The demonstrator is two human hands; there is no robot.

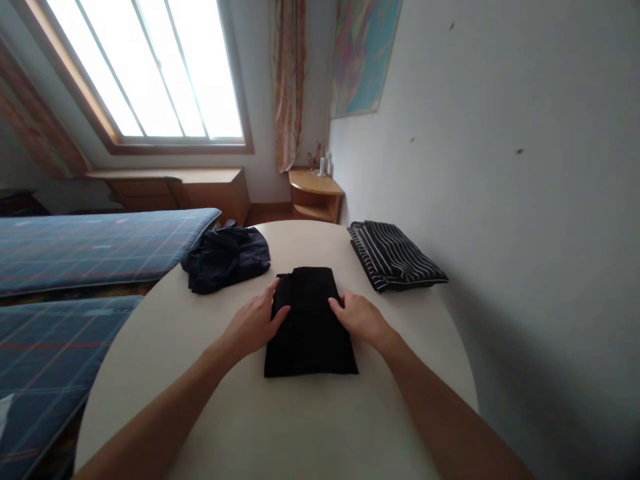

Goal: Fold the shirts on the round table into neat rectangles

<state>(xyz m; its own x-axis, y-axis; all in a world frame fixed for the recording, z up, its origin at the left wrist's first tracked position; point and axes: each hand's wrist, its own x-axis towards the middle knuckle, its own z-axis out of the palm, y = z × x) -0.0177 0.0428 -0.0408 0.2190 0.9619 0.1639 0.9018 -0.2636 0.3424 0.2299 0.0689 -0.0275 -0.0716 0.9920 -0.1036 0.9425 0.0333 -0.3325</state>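
Observation:
A black cloth point(313, 333), folded into a flat rectangle, lies in the middle of the round cream table point(300, 427). My left hand point(257, 320) is at its left edge, with the thumb on top and the fingers apart along the side. At the right edge is my right hand point(357, 317), its thumb on the cloth and its other fingers partly hidden beside or under the edge. Both hands seem to hold the cloth by its sides.
A crumpled dark navy cloth point(227, 257) lies at the table's back left. Folded black-and-white striped cloth point(395, 257) sits at the back right, near the white wall point(525, 220). Beds with plaid mattresses point(90, 247) stand left; a corner shelf point(315, 183) is behind.

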